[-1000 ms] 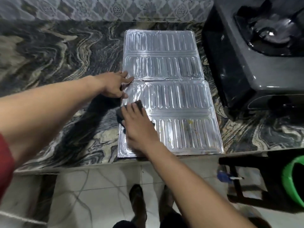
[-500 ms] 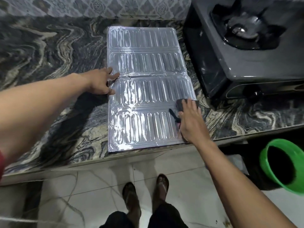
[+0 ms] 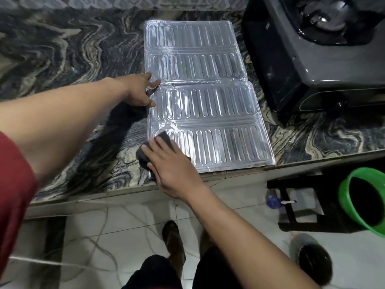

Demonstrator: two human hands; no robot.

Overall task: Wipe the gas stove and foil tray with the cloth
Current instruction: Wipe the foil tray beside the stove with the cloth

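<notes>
A ribbed silver foil tray [image 3: 208, 105] lies flat on the marbled countertop, its near edge at the counter's front. My right hand [image 3: 173, 167] presses a dark grey cloth [image 3: 145, 151] onto the tray's near left corner, fingers spread over it. My left hand [image 3: 139, 90] rests flat on the tray's left edge at mid-length, holding it down. The black gas stove [image 3: 302, 65] stands to the right of the tray, its burner at the top right.
The dark marbled countertop [image 3: 62, 69] stretches left of the tray. Below the counter at the right are a green bucket [image 3: 350, 197], a black stool [image 3: 291, 205] and a dark round container [image 3: 314, 261] on the tiled floor. My feet stand under the counter edge.
My right hand slid the cloth from the tray's near right side back to its near left corner. My left hand stayed on the left edge.
</notes>
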